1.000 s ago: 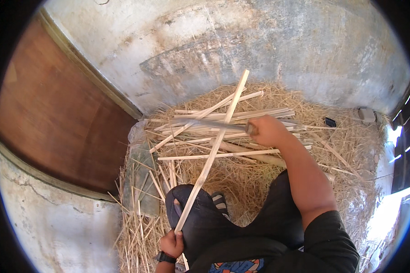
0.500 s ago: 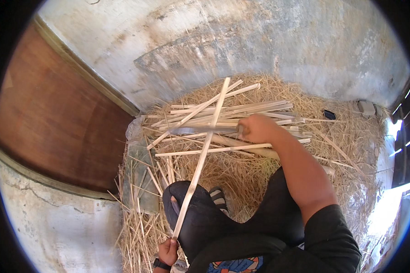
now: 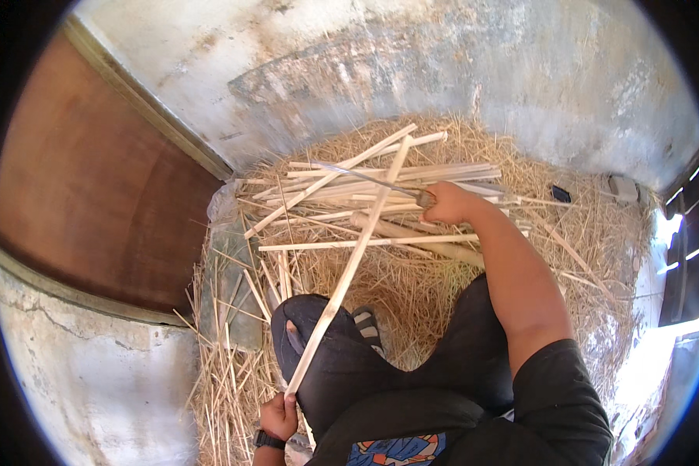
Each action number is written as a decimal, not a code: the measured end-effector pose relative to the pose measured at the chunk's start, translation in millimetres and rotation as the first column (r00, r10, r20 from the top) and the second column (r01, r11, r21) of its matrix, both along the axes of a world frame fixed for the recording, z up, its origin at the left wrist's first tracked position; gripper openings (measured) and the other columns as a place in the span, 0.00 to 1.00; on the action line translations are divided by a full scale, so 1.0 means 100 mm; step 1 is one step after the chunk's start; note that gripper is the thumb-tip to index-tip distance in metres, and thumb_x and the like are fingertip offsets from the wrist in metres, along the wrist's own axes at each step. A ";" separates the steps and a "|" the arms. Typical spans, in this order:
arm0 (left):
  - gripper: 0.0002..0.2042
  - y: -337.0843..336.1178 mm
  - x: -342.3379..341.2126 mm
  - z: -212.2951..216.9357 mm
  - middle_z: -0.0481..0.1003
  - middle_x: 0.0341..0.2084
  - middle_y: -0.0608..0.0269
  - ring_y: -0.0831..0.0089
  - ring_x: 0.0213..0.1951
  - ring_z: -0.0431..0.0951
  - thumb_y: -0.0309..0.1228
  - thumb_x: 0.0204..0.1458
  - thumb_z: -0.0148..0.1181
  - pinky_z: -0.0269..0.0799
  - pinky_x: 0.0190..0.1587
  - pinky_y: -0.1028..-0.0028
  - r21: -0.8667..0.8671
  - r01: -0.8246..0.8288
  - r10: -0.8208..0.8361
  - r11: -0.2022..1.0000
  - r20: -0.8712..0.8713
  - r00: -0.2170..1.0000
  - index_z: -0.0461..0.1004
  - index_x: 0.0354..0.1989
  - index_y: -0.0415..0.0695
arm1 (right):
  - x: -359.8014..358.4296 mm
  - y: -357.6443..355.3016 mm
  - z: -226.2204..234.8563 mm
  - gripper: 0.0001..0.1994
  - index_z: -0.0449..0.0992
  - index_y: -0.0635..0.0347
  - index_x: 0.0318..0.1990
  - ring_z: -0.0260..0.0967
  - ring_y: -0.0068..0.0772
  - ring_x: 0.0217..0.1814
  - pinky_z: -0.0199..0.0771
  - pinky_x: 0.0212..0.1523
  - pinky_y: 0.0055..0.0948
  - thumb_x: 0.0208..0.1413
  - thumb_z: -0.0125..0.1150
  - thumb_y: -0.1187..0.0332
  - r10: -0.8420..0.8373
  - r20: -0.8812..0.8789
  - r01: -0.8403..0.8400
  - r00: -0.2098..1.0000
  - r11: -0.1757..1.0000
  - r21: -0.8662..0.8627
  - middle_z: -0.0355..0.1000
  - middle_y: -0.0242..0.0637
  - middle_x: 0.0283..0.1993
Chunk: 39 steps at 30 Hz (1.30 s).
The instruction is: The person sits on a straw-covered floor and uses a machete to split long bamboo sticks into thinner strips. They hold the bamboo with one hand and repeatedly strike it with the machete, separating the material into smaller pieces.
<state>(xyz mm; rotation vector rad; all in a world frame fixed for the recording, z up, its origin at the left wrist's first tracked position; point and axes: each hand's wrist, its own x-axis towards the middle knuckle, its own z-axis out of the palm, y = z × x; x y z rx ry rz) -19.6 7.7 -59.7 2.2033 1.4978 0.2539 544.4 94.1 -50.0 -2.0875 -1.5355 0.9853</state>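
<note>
While the person sits on a bed of dry straw (image 3: pixel 567 256) with knees drawn up in dark trousers (image 3: pixel 342 365), both hands are busy with split bamboo. The left hand (image 3: pixel 278 415), low near the left knee and wearing a wrist strap, is closed in a fist around the near end of a long bamboo strip (image 3: pixel 349 268). That strip slants up and away across the lap, its far end lying over a loose pile of bamboo strips (image 3: pixel 380 194) on the straw; gripping it at the bottom appears to keep it steady and angled. The right hand (image 3: pixel 447 203) reaches forward, its arm extended, with fingers curled tight around the handle of a long knife (image 3: pixel 365 179). The thin blade points left, lying across the top of the pile, seemingly placed to work the strips. A small dark object (image 3: pixel 561 194) lies on the straw farther right. Behind the pile rises a stained plaster wall (image 3: pixel 443 70), and a brown wooden panel (image 3: pixel 85 194) stands to the left.
</note>
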 end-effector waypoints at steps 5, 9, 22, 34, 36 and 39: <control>0.20 -0.08 -0.01 0.10 0.71 0.14 0.46 0.45 0.20 0.74 0.44 0.60 0.52 0.68 0.23 0.54 0.010 -0.027 0.028 1.000 -0.082 0.996 0.72 0.23 0.40 | -0.15 -0.07 -0.02 0.20 0.78 0.61 0.44 0.75 0.50 0.43 0.74 0.45 0.44 0.42 0.68 0.61 0.069 0.139 -0.087 0.988 0.988 0.129 0.78 0.49 0.39; 0.16 -0.24 0.11 0.02 0.70 0.15 0.43 0.40 0.21 0.73 0.40 0.60 0.50 0.65 0.24 0.49 0.234 -0.020 0.087 0.972 -0.279 0.956 0.69 0.25 0.41 | -0.65 -0.20 0.27 0.15 0.80 0.58 0.39 0.75 0.48 0.39 0.72 0.39 0.43 0.42 0.67 0.64 0.372 0.259 -0.386 0.892 0.922 0.007 0.77 0.46 0.35; 0.11 -0.33 0.21 -0.06 0.74 0.22 0.45 0.43 0.26 0.75 0.37 0.57 0.55 0.69 0.28 0.51 0.236 -0.113 0.177 0.965 -0.270 0.946 0.73 0.32 0.41 | -0.34 -0.25 0.36 0.16 0.78 0.56 0.43 0.74 0.52 0.43 0.73 0.45 0.45 0.46 0.64 0.63 0.176 0.175 -0.199 0.969 0.972 0.123 0.77 0.49 0.41; 0.12 -0.36 0.24 -0.01 0.75 0.24 0.45 0.44 0.27 0.76 0.37 0.57 0.55 0.70 0.30 0.51 0.198 -0.168 0.214 0.966 -0.239 0.947 0.74 0.32 0.40 | -0.05 -0.25 0.29 0.17 0.78 0.52 0.43 0.75 0.49 0.43 0.74 0.44 0.46 0.46 0.67 0.58 -0.155 0.193 0.114 0.969 0.972 0.207 0.77 0.47 0.38; 0.12 -0.33 0.25 -0.04 0.75 0.22 0.45 0.43 0.26 0.76 0.38 0.58 0.55 0.69 0.29 0.51 0.192 -0.161 0.202 0.968 -0.217 0.955 0.74 0.32 0.40 | -0.17 -0.26 0.25 0.16 0.79 0.52 0.42 0.75 0.49 0.43 0.74 0.43 0.46 0.46 0.67 0.57 0.012 0.220 -0.075 0.975 0.958 0.277 0.77 0.47 0.38; 0.15 -0.36 0.17 -0.07 0.74 0.20 0.44 0.44 0.24 0.75 0.40 0.58 0.54 0.67 0.27 0.53 0.163 -0.183 0.206 0.970 -0.136 0.969 0.73 0.32 0.39 | -0.62 -0.27 0.31 0.16 0.79 0.51 0.42 0.75 0.50 0.42 0.74 0.42 0.46 0.45 0.67 0.57 0.297 0.288 -0.353 0.910 0.921 0.167 0.77 0.47 0.36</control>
